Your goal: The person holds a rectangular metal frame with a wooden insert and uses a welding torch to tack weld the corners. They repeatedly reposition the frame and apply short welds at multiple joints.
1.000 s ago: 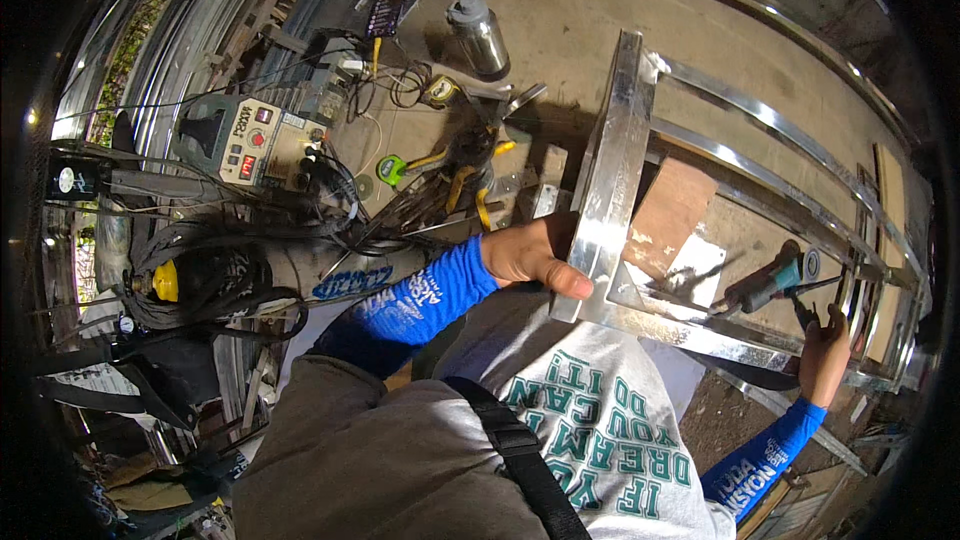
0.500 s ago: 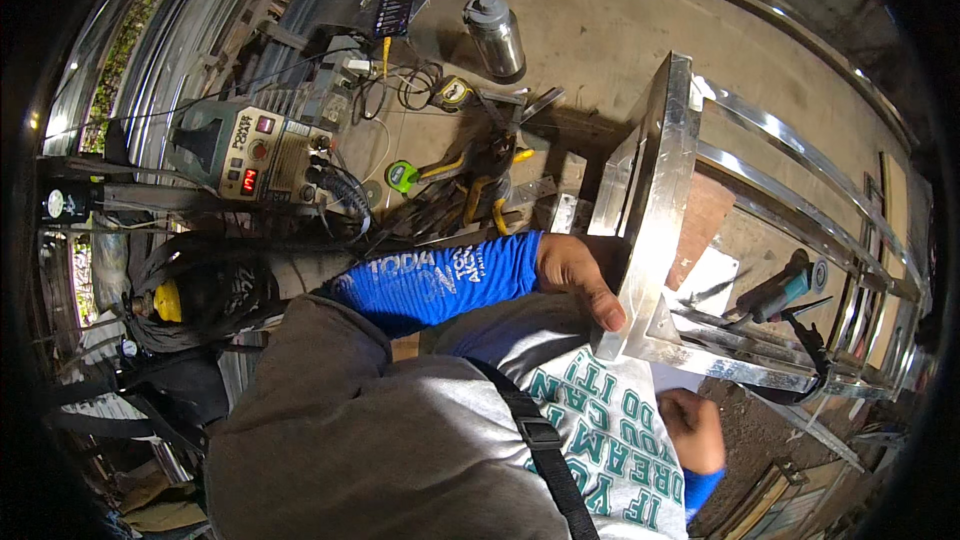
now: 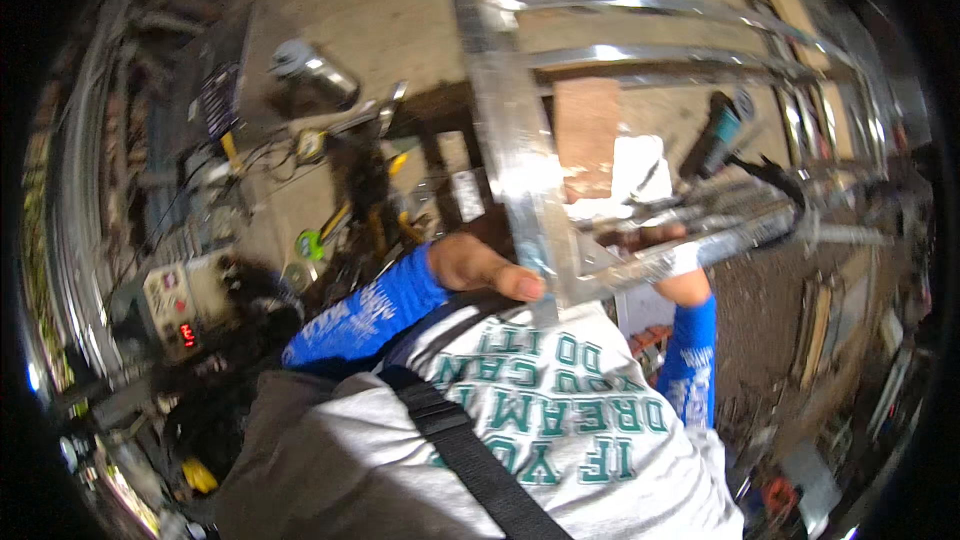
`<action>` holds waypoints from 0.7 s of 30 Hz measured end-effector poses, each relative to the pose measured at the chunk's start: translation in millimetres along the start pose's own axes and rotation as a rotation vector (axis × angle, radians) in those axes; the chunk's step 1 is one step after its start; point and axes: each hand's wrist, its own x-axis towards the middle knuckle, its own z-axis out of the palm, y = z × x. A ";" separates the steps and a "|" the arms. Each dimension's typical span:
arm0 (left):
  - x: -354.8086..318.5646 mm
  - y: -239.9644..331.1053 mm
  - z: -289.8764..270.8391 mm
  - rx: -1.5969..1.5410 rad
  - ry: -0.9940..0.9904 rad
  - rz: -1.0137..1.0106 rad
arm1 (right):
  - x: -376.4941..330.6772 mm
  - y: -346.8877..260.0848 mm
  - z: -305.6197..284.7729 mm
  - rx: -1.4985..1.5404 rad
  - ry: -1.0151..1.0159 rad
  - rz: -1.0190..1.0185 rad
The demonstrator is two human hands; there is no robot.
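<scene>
A: The shiny metal frame (image 3: pixel 520 170) lies across the worktop (image 3: pixel 400 30), its near corner at the person's chest; the left hand (image 3: pixel 480 265) grips that corner post, thumb pressed on its face.

B: And the right hand (image 3: pixel 672 262)?

A: It is clasped round the lower rail from beneath — fingers mostly hidden; I'd keep both grips firm and level, clear of the grinder (image 3: pixel 715 135) lying inside the frame.

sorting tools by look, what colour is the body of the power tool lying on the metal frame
Teal with a black rear, as far as the blurred head view shows: the power tool lies on the metal frame.
</scene>
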 end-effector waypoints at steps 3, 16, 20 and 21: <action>19.3 -21.9 -14.0 0.221 0.080 0.072 | 50.9 16.4 -7.0 -0.159 0.289 0.152; 43.7 -33.0 27.6 0.259 0.170 0.193 | 186.9 159.6 1.8 0.148 -0.377 0.813; 33.3 -36.3 18.9 0.197 0.153 0.239 | 169.0 145.1 -12.8 0.655 -0.251 0.800; 32.2 -36.2 15.3 0.201 0.137 0.243 | 157.4 136.4 -14.7 0.698 -0.116 0.773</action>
